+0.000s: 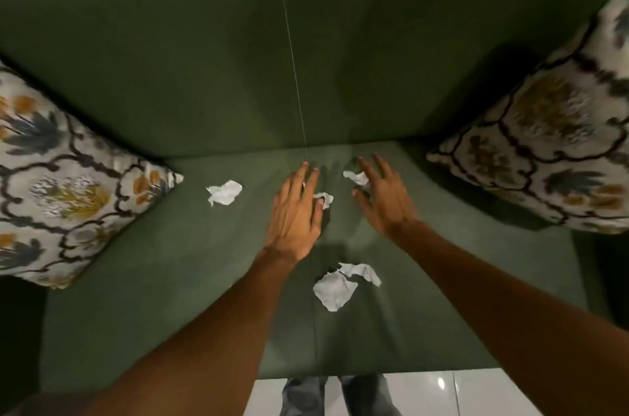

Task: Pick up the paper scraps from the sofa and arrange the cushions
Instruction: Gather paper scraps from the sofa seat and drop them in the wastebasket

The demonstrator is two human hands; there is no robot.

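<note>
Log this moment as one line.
phase: reaching | left hand: open, over paper scrap | right hand: open, at second scrap | loose scraps on sofa: yes | cushions: at both ends

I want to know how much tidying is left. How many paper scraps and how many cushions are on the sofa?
Paper scraps: 5, at and
Cushions: 2, at and
Total: 7
</note>
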